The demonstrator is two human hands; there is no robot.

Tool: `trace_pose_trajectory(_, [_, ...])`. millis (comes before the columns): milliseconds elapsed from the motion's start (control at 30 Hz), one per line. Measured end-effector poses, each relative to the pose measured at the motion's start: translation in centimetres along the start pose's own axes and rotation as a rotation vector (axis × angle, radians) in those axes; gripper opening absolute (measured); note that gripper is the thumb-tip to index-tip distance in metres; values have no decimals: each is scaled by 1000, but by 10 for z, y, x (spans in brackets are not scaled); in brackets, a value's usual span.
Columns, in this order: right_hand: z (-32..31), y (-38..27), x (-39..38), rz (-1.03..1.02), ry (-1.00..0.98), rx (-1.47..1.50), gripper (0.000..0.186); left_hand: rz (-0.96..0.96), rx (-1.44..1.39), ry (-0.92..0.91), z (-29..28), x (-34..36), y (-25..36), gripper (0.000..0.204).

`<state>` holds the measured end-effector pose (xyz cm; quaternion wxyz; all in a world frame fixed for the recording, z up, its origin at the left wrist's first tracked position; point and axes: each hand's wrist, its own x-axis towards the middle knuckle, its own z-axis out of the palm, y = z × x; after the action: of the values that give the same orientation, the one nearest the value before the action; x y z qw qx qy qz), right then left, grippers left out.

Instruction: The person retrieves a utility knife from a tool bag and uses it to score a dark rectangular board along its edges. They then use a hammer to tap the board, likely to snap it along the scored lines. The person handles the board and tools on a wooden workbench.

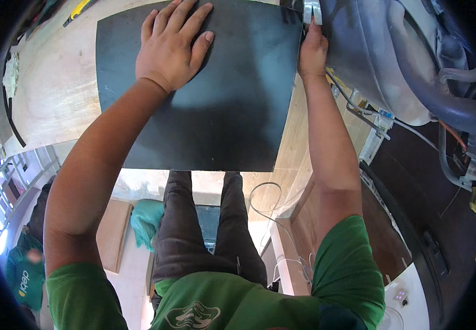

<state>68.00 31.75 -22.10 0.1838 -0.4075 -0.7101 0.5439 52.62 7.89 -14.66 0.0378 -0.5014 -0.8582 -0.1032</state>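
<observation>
A large dark grey sheet (216, 110) lies flat in front of me, its near edge jutting over the edge of the pale work surface (51, 82). My left hand (174, 44) rests palm down on the sheet's far left part, fingers stretched out. At the sheet's right edge, my right hand (313, 52) is closed, with its thumb up against a small shiny silver piece (312, 10). The top of the picture cuts that piece off, and I cannot tell its exact kind. Most of the right hand's fingers are hidden.
A yellow and black utility knife (77, 12) lies at the far left. Grey plastic-like sheeting (359, 49) and a thick hose (414, 71) bulge close on the right. Loose cables (353, 107) hang below them. A teal bag (147, 223) sits near my legs; another person (24, 275) is at lower left.
</observation>
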Motion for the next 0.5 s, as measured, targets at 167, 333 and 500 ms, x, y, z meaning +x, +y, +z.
trace_pose_trajectory(167, [-11,16,-13,-111,-76,-447,35,-10,-72,-12,-13,5,10,48])
trace_pose_trajectory(333, [-13,15,-48,15,-56,-257,35,3,-62,-8,-14,3,9,48])
trace_pose_trajectory(500, [-16,33,-80,-68,-25,87,57,18,-53,6,-12,3,8,48])
